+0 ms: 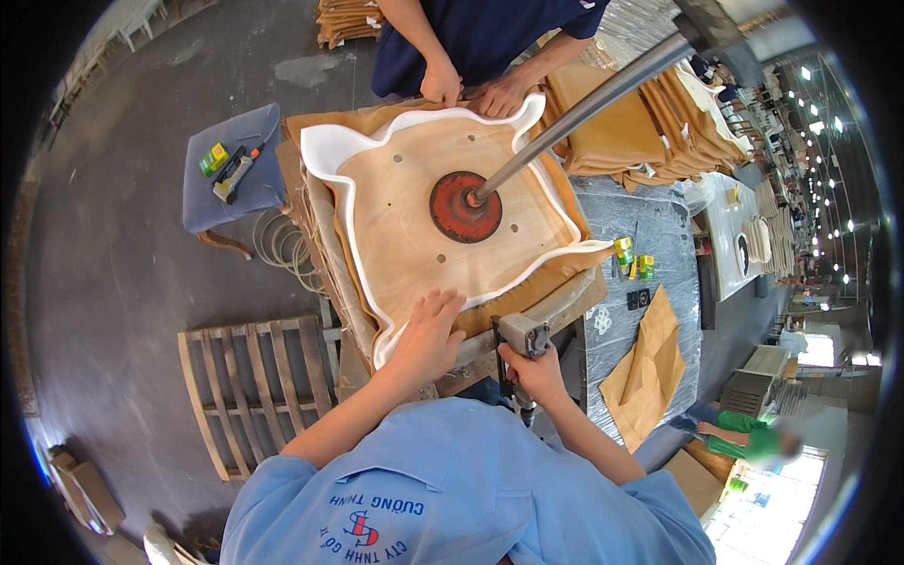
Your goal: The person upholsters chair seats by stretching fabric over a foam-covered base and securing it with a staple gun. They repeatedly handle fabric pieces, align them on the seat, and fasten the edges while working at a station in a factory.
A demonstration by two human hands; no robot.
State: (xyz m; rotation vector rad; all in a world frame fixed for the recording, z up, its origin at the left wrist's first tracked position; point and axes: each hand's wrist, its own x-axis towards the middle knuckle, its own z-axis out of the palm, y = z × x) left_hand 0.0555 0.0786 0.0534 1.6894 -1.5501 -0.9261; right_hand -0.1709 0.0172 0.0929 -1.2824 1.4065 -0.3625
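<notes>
A plywood seat panel [400, 221] lies underside up, ringed by white foam [350, 226] and a tan leather cover [527, 297]. A red round pad [450, 215] on the end of a metal rod [584, 111] presses on the middle of the panel. My left hand [426, 337] rests with outstretched fingers at the panel's near edge, over the foam. My right hand [539, 373] is wrapped round a staple gun [525, 335], just off the near edge of the leather. Across from me, a co-worker's hands [471, 89] grip the cover's far edge.
A blue stool [212, 198] at left carries another staple gun [231, 181] and a small box. Tan covers [650, 122] are stacked at back right. A plastic-covered table [678, 348] at right holds small boxes and a tan leather piece [645, 372]. A slatted wooden frame [250, 377] stands at left.
</notes>
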